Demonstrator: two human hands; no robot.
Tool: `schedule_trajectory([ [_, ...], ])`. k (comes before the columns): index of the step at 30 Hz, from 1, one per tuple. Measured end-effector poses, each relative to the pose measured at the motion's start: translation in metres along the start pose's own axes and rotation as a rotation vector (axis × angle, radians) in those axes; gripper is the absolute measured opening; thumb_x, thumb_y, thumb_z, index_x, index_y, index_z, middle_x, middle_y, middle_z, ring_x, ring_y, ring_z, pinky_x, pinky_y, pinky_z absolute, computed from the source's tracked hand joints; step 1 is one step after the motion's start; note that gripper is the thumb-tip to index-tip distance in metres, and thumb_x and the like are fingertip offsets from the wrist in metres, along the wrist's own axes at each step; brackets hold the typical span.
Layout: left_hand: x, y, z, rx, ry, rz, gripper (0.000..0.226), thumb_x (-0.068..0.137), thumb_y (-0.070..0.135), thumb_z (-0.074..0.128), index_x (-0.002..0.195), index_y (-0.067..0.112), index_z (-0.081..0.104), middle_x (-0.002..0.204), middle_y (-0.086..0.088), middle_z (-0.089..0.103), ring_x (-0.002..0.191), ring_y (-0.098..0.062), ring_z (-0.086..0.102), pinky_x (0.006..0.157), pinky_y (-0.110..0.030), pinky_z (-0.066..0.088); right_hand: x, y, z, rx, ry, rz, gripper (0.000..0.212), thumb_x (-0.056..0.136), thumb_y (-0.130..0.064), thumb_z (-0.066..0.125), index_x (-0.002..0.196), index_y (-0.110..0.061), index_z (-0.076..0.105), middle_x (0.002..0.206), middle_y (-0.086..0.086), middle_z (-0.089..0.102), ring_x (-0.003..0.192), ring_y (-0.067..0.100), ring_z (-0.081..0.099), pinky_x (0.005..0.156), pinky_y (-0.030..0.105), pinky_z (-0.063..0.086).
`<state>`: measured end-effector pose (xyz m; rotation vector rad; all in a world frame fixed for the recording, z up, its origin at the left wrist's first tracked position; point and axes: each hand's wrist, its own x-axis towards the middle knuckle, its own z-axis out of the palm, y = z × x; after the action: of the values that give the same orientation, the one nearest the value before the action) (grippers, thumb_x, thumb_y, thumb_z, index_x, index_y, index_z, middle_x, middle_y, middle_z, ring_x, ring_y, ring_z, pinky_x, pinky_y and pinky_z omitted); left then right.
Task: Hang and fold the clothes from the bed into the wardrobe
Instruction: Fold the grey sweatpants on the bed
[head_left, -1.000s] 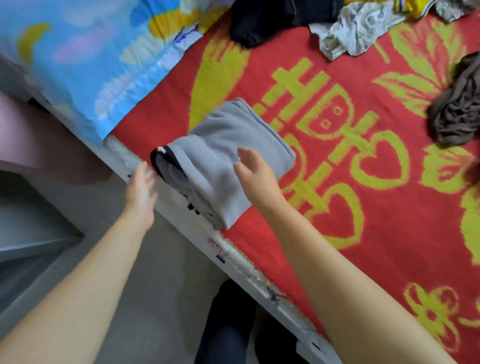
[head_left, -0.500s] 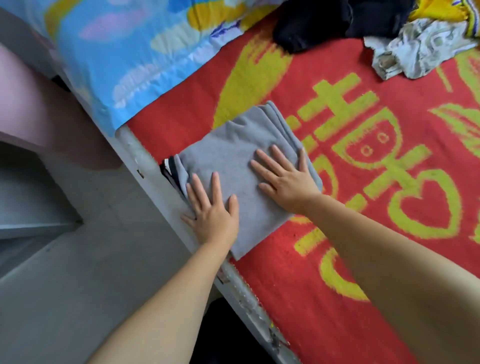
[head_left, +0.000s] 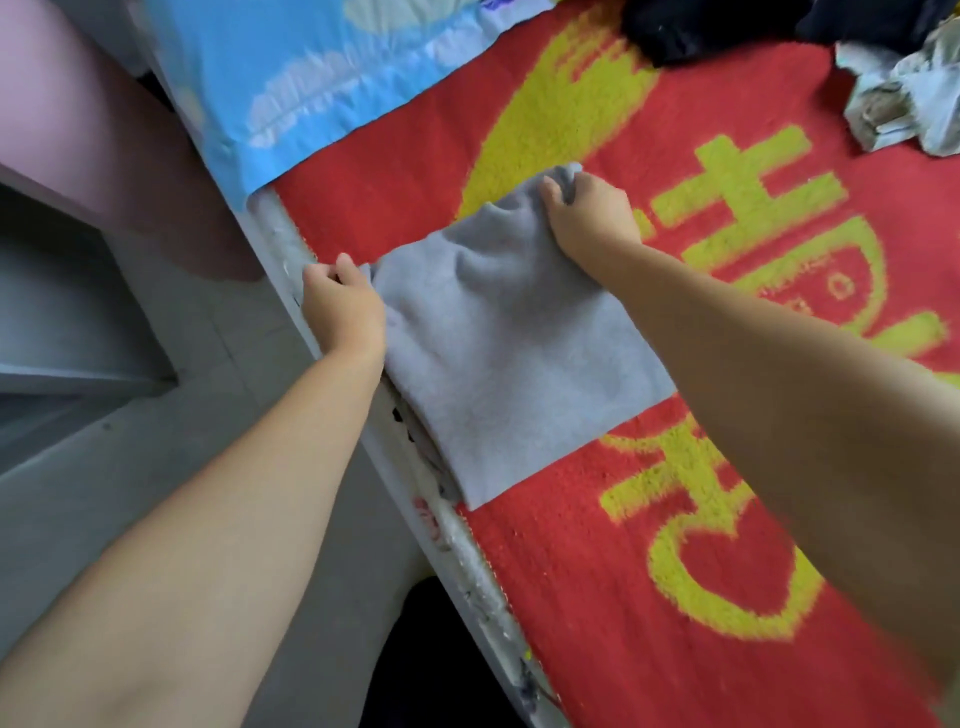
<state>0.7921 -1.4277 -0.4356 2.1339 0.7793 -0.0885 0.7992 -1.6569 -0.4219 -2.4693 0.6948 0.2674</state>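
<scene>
The bed carries a red blanket woven with large yellow characters, too cropped to read. At its edge near 9 o'clock lies the folded grey garment, likely squared for lifting. The right hand has its grip bunched on the far corner at 12 o'clock; the left hand pinches the near-left corner.

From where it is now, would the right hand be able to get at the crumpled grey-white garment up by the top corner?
Probably not yet: the right hand grips the folded grey garment, and the crumpled garment lies well beyond it.
</scene>
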Motion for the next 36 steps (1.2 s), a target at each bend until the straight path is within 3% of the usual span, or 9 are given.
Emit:
schedule_trajectory([
  [7, 0.003, -0.03, 0.012, -0.035, 0.074, -0.22, 0.04, 0.1, 0.028, 0.04, 0.125, -0.003, 0.043, 0.128, -0.019, 0.053, 0.116, -0.032, 0.052, 0.085, -0.03, 0.035, 0.012, 0.026, 0.005, -0.062, -0.012, 0.116, 0.055, 0.1, -0.046, 0.035, 0.136, -0.005, 0.04, 0.14, 0.017, 0.045, 0.131, 0.033, 0.04, 0.102, 0.04, 0.032],
  [11, -0.035, -0.014, -0.013, 0.226, 0.16, 0.436, 0.059, 0.094, 0.029, 0.046, 0.146, 0.006, 0.03, 0.151, -0.015, 0.03, 0.139, -0.03, 0.03, 0.111, -0.054, 0.018, -0.035, 0.012, -0.001, -0.27, 0.216, -0.441, 0.055, 0.1, -0.039, 0.033, 0.15, -0.019, 0.027, 0.158, 0.007, 0.022, 0.148, 0.027, 0.011, 0.115, 0.055, 0.007],
  [15, -0.137, -0.029, 0.018, 0.469, -0.122, 1.026, 0.059, 0.09, 0.038, 0.042, 0.143, 0.012, 0.041, 0.151, -0.01, 0.037, 0.141, -0.024, 0.028, 0.109, -0.065, 0.01, -0.078, 0.033, 0.037, -0.464, -0.018, -0.982, 0.054, 0.094, -0.038, 0.035, 0.145, -0.021, 0.04, 0.152, 0.005, 0.036, 0.143, 0.025, 0.028, 0.115, 0.058, 0.008],
  [18, -0.139, -0.079, 0.026, 0.813, -0.273, 0.989, 0.065, 0.09, 0.051, 0.034, 0.145, 0.016, 0.039, 0.154, -0.004, 0.031, 0.143, -0.017, 0.024, 0.11, -0.066, 0.011, -0.064, 0.085, 0.026, -0.536, -0.079, -0.746, 0.054, 0.097, -0.042, 0.027, 0.149, -0.027, 0.03, 0.156, -0.003, 0.029, 0.145, 0.021, 0.022, 0.115, 0.058, 0.013],
  [22, -0.122, -0.097, 0.008, 0.82, -0.275, 0.977, 0.065, 0.092, 0.049, 0.031, 0.148, 0.015, 0.03, 0.158, -0.005, 0.022, 0.146, -0.017, 0.013, 0.11, -0.066, 0.006, -0.05, 0.138, -0.02, -0.637, -0.233, -0.28, 0.057, 0.103, -0.04, 0.02, 0.151, -0.031, -0.008, 0.161, -0.007, -0.003, 0.148, 0.016, -0.007, 0.114, 0.061, -0.007],
  [25, -0.139, -0.098, -0.006, 0.855, -0.283, 0.972, 0.072, 0.091, 0.049, 0.03, 0.148, 0.006, 0.023, 0.157, -0.015, 0.017, 0.147, -0.025, 0.011, 0.111, -0.066, 0.007, -0.087, 0.152, -0.035, -0.775, -0.084, -0.637, 0.074, 0.091, -0.018, 0.042, 0.149, -0.018, -0.003, 0.16, 0.007, 0.007, 0.148, 0.028, 0.004, 0.113, 0.066, 0.003],
  [29, -0.179, -0.103, -0.006, 1.016, -0.398, 1.05, 0.096, 0.08, 0.05, 0.055, 0.149, 0.009, 0.003, 0.156, -0.02, -0.003, 0.147, -0.029, 0.002, 0.111, -0.066, 0.001, -0.158, 0.138, 0.003, -0.729, -0.037, -0.949, 0.085, 0.071, -0.022, 0.046, 0.152, -0.021, 0.018, 0.158, 0.006, 0.016, 0.147, 0.027, 0.013, 0.111, 0.068, 0.007],
  [32, -0.189, -0.107, 0.005, 1.058, -0.382, 0.927, 0.117, 0.064, 0.034, 0.079, 0.151, 0.019, 0.003, 0.159, -0.015, 0.001, 0.148, -0.025, 0.004, 0.112, -0.065, 0.002, -0.162, 0.136, 0.035, -0.77, -0.028, -0.968, 0.094, 0.07, -0.021, 0.063, 0.152, -0.027, 0.017, 0.158, 0.005, 0.019, 0.146, 0.026, 0.015, 0.11, 0.069, 0.009],
  [36, -0.169, -0.098, 0.017, 0.99, -0.371, 0.89, 0.127, 0.048, 0.031, 0.089, 0.149, 0.022, 0.014, 0.157, -0.009, 0.02, 0.145, -0.023, 0.017, 0.11, -0.068, 0.006, -0.124, 0.128, 0.035, -0.646, 0.176, -0.848, 0.064, 0.088, -0.024, 0.049, 0.149, -0.025, 0.028, 0.154, 0.007, 0.032, 0.143, 0.03, 0.028, 0.107, 0.07, 0.02],
])
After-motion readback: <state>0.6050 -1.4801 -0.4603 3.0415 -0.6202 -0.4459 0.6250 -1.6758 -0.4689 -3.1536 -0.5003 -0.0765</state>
